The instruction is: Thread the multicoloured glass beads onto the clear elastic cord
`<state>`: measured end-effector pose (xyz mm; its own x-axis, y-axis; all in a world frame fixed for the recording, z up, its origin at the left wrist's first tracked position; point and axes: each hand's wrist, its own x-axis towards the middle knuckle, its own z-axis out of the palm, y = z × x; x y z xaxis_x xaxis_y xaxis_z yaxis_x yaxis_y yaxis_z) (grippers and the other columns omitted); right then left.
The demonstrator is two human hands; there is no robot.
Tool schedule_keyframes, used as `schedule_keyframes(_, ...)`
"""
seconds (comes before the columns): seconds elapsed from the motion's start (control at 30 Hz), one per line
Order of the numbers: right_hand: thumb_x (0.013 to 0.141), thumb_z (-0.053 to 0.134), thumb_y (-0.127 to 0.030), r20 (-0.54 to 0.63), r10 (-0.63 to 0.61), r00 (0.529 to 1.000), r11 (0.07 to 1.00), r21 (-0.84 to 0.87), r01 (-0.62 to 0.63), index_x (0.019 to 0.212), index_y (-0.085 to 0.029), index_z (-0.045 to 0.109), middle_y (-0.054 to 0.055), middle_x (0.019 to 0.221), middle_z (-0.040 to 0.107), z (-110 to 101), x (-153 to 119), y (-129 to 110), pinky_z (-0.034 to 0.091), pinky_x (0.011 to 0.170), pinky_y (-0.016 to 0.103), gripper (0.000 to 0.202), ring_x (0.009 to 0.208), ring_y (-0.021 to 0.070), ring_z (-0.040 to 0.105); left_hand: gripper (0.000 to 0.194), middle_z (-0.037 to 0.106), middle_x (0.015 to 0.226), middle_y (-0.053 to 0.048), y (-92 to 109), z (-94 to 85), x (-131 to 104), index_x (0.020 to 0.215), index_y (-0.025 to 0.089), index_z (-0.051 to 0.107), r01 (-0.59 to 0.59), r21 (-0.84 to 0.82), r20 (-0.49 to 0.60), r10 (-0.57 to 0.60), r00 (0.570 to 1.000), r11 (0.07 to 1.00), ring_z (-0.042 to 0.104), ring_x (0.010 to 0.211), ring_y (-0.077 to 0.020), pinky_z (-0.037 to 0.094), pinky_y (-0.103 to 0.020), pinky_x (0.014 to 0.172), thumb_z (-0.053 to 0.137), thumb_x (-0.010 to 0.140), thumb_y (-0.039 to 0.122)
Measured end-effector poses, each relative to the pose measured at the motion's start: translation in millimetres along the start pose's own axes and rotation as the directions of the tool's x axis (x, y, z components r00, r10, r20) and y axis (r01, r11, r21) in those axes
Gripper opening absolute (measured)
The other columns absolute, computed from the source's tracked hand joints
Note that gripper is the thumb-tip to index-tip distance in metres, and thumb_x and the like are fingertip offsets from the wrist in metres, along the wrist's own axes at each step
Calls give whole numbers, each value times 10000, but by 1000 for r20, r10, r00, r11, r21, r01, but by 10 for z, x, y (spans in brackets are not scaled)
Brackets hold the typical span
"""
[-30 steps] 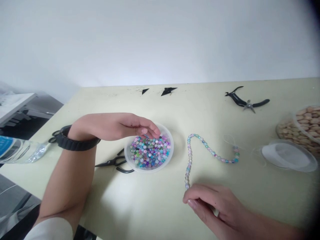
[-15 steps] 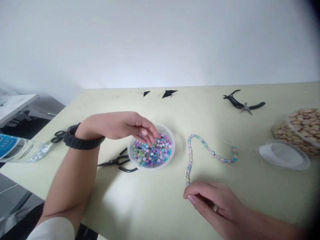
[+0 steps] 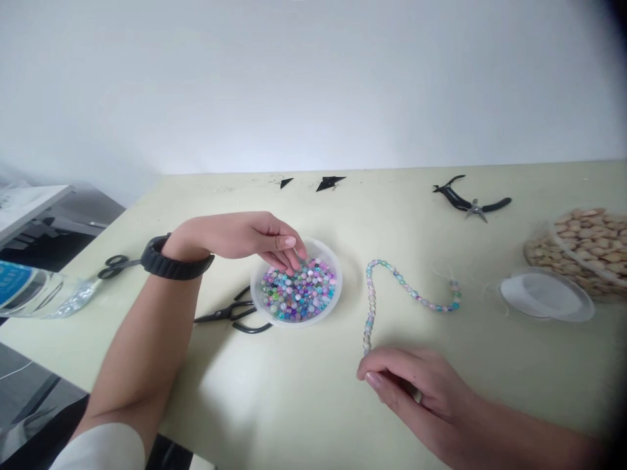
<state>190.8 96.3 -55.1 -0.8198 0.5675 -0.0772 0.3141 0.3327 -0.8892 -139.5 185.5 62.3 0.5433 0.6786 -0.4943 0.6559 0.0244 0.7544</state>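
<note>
Over the far side of a round white bowl (image 3: pixel 337 297) of small coloured beads (image 3: pixel 298 294) is my left hand (image 3: pixel 249 238), with a black band on its wrist. Its fingers hang loosely apart, tips at the beads, and I see no bead between them. My right hand (image 3: pixel 416 391) is closed, thumb against index finger, on the near end of a bead string (image 3: pixel 371 300). The string curves away over the table to a loose clear thread at the right; its held end is hidden by the fingers.
Black-handled scissors (image 3: pixel 230 312) lie against the bowl, and another pair of scissors (image 3: pixel 115 264) lies left. Pliers (image 3: pixel 473 203) lie at the back right. A tub of nuts (image 3: pixel 595 241) and a clear lid (image 3: pixel 548 294) are right. A plastic bottle (image 3: pixel 44 294) lies left; black scraps (image 3: pixel 330 183) lie near the wall.
My left hand has lifted slightly, its thumb now nearer the index finger. My right hand keeps hold of the bead string. The view has shifted a little.
</note>
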Motion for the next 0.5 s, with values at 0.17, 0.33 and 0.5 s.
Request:
schedule_keyframes(0.17, 1074, 395, -266, 4, -12, 1000, 1000, 2, 12, 886, -186, 580, -43, 654, 432, -6, -8, 14, 317, 552, 234, 277, 578, 106, 390, 294, 771, 1108, -73, 48, -79, -201, 1158, 198, 726, 53, 240, -241, 7, 970, 969, 737, 977, -196, 595, -286, 828, 531, 1032, 378)
schedule_keyframes(0.33, 1074, 389, -266, 7, -8, 1000, 1000, 9, 8, 887, -183, 585, -33, 673, 453, -9, 3, 5, 335, 560, 234, 284, 594, 110, 403, 216, 777, 1024, -35, 112, -81, -308, 1110, 226, 740, 115, 431, -337, 41, 941, 895, 725, 910, -179, 550, -247, 754, 600, 956, 283)
schedule_keyframes(0.5, 1079, 376, -272, 13, -2, 1000, 1000, 6, 2, 875, -187, 568, -31, 668, 454, -9, -4, 7, 341, 566, 237, 293, 594, 111, 410, 223, 776, 1059, -4, 126, -3, -196, 1108, 242, 746, 58, 427, -204, 34, 978, 902, 720, 957, -151, 530, -217, 814, 566, 977, 257)
